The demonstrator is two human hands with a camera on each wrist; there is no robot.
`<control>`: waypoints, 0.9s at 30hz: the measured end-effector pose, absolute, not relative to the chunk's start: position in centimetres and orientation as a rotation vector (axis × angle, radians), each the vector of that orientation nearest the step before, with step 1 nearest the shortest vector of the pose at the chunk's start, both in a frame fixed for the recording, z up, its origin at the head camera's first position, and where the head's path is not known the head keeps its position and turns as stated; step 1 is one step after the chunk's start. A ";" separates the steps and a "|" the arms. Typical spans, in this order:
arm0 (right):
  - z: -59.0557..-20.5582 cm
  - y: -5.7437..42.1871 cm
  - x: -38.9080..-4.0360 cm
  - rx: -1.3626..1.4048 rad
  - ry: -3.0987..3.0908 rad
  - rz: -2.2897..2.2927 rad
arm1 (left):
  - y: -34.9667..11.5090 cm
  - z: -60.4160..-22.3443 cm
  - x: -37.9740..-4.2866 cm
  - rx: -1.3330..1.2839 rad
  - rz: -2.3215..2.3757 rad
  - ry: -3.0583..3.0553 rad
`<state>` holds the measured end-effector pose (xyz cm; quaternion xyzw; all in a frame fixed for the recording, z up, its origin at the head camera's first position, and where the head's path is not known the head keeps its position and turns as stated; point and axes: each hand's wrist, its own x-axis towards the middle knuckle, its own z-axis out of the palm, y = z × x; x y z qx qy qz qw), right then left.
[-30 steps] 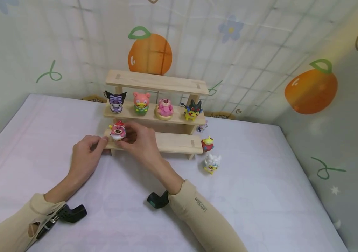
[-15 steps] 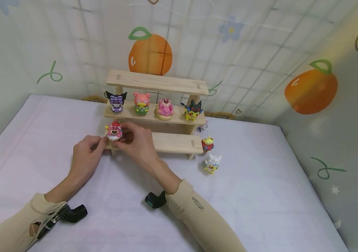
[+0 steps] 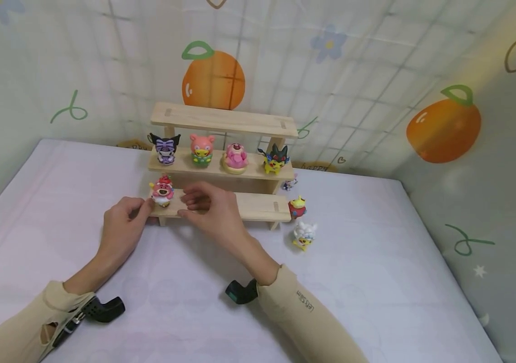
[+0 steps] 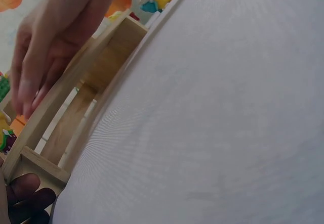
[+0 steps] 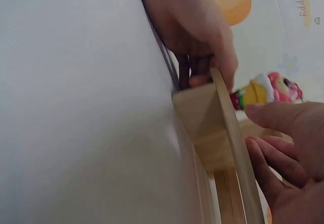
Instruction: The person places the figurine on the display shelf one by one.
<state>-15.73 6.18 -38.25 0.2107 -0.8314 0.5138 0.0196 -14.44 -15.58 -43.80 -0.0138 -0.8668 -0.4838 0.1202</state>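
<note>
A pink bear figurine (image 3: 163, 192) with a red top and white lower body stands upright at the left end of the lowest tier of a wooden display stand (image 3: 258, 202). My left hand (image 3: 122, 224) grips that end, thumb on the board and fingers curled beneath it, as the right wrist view shows. My right hand (image 3: 217, 207) is just right of the figurine, thumb and fingers apart and holding nothing. In the right wrist view its thumb (image 5: 276, 115) overlaps the base of the bear figurine (image 5: 278, 88).
On the middle tier stand a purple-and-black figurine (image 3: 165, 149), a pink-and-green one (image 3: 202, 150), a pink one (image 3: 235, 158) and a black-eared yellow one (image 3: 276, 159). Right of the stand are a white-and-yellow figurine (image 3: 304, 235), a red-and-yellow one (image 3: 297, 207) and a small grey one (image 3: 290, 183).
The bear figurine has shifted left along the lowest tier. My right hand has let go of it and drawn back to the right. The left hand keeps its place.
</note>
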 end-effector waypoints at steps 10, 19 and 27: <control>-38.1 10.8 -14.3 0.592 -2.586 1.566 | -15.6 -43.9 -14.4 -0.048 -1.413 -2.525; -37.9 14.4 -12.8 0.511 -2.520 1.527 | -15.6 -43.9 -14.3 -0.044 -1.406 -2.513; -36.5 18.3 -11.5 0.428 -2.475 1.430 | -15.5 -43.9 -14.3 -0.043 -1.414 -2.517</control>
